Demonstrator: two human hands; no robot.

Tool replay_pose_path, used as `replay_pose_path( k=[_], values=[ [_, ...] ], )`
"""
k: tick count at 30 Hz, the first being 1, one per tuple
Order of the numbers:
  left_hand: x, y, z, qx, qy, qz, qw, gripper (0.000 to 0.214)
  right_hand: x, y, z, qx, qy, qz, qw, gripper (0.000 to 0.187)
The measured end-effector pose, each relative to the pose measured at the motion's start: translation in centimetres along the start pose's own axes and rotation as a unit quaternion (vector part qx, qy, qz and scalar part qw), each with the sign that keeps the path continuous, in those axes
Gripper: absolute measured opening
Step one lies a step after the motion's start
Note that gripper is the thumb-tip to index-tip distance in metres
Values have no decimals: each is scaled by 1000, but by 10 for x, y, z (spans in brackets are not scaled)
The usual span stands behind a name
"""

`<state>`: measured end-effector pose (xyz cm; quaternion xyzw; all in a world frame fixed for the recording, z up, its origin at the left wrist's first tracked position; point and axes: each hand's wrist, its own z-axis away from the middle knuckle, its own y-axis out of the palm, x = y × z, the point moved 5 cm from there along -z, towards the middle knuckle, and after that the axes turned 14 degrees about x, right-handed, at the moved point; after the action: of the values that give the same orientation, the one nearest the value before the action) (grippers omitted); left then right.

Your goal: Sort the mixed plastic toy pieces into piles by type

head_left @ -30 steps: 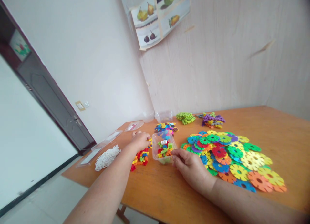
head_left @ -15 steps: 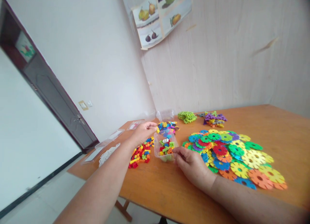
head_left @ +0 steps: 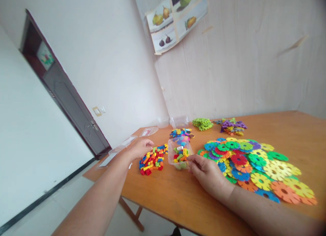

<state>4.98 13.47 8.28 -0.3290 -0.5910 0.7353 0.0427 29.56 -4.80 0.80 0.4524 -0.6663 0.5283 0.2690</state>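
Note:
A small clear plastic box (head_left: pixel 170 161) with several toy bricks (head_left: pixel 182 157) inside stands on the table. My right hand (head_left: pixel 207 173) is closed on the box's right wall near the front corner, thumb and fingers pinching it. Left of the box lies a heap of red, yellow, blue and orange toy bricks (head_left: pixel 152 163). Over the heap's far left side hovers my left hand (head_left: pixel 140 149), its fingers loosely bent and apart, with nothing visible in them.
Flower-shaped plastic discs (head_left: pixel 239 159) spread in a large pile to the right. Behind the box sit small colourful pieces (head_left: pixel 181 132), a green stack (head_left: pixel 202 123) and a purple-topped stack (head_left: pixel 233 125). Clear plastic lids (head_left: pixel 115 149) lie along the left edge of the wooden table (head_left: pixel 163 195).
My left hand has moved left from the box to the brick heap. A yellow brick that was by its fingers now appears inside the box. My right hand keeps its hold.

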Motion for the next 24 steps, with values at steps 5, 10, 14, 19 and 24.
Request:
replay_pose_path(
  k=[5,10,14,19,24],
  values=[
    [25,4,10,48,-13,-43,998,43,4,-1,1,6,8,-5,1000,30],
    [28,8,13,44,-17,-49,998,46,5,-2,1,11,2,-2,1000,29],
    [31,12,8,30,-33,-50,998,42,2,-1,1,12,4,-3,1000,29],
    [34,13,0,25,-14,-37,999,40,3,-1,1,13,2,0,1000,27],
    [28,6,-5,-24,-3,-22,999,40,4,-2,2,12,-3,5,1000,27]
  ],
)
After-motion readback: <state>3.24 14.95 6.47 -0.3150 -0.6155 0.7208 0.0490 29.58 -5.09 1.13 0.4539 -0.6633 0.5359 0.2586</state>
